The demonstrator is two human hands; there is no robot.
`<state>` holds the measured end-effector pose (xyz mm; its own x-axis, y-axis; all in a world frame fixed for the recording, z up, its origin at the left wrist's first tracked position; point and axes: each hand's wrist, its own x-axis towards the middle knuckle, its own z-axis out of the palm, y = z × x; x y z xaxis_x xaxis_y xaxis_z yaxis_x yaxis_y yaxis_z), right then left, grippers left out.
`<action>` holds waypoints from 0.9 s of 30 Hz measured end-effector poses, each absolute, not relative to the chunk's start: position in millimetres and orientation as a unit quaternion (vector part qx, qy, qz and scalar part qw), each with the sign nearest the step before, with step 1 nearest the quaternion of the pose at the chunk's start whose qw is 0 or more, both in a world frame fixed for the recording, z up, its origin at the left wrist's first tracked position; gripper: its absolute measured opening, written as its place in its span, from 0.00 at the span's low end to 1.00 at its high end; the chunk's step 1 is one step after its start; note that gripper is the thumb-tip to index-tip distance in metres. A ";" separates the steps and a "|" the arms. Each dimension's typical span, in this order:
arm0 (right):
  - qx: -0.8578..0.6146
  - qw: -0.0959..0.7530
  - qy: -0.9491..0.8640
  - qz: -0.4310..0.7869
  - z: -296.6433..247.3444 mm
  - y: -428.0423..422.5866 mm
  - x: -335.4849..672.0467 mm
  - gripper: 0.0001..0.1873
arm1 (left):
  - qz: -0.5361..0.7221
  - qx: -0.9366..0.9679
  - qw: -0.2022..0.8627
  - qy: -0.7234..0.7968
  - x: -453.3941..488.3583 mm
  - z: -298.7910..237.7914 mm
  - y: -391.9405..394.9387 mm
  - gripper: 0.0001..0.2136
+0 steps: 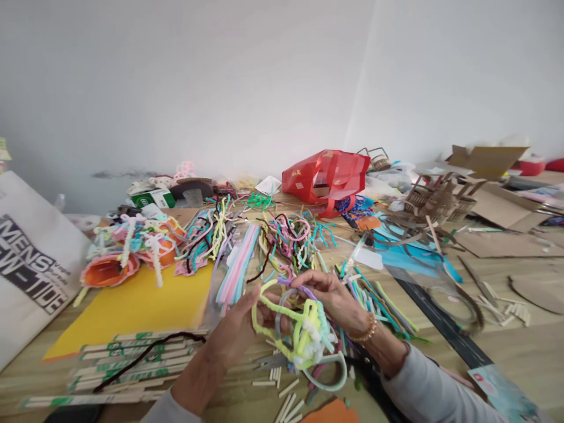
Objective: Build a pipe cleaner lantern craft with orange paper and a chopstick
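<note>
Both my hands hold one tangle of bent pipe cleaners just above the wooden table. The tangle is mostly yellow-green, with white, pale blue and purple strands. My left hand is closed on its left side, where a yellow-green loop sticks up. My right hand, with a bead bracelet on the wrist, pinches a purple strand at the top of the tangle. A pale green loop hangs under it, near the table.
Loose pipe cleaners lie heaped behind my hands. A yellow sheet and wrapped sticks lie at left, beside a printed bag. A red bag stands at the back. Cardboard pieces and a black ruler fill the right.
</note>
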<state>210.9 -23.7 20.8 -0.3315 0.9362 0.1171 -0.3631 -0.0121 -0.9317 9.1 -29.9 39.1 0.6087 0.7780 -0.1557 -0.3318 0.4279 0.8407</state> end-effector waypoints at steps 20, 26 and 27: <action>-0.402 0.487 -0.723 0.279 46.4 -34.6 216.9 0.07 | 0.408 0.437 0.728 0.335 16.1 25.8 -25.2 0.13; -0.380 0.457 -0.788 0.159 43.0 -42.3 208.4 0.07 | 0.406 0.453 0.716 0.344 14.8 15.0 -22.1 0.12; -0.376 0.453 -0.796 0.143 40.9 -42.0 207.7 0.07 | 0.403 0.458 0.714 0.343 14.2 12.1 -21.3 0.11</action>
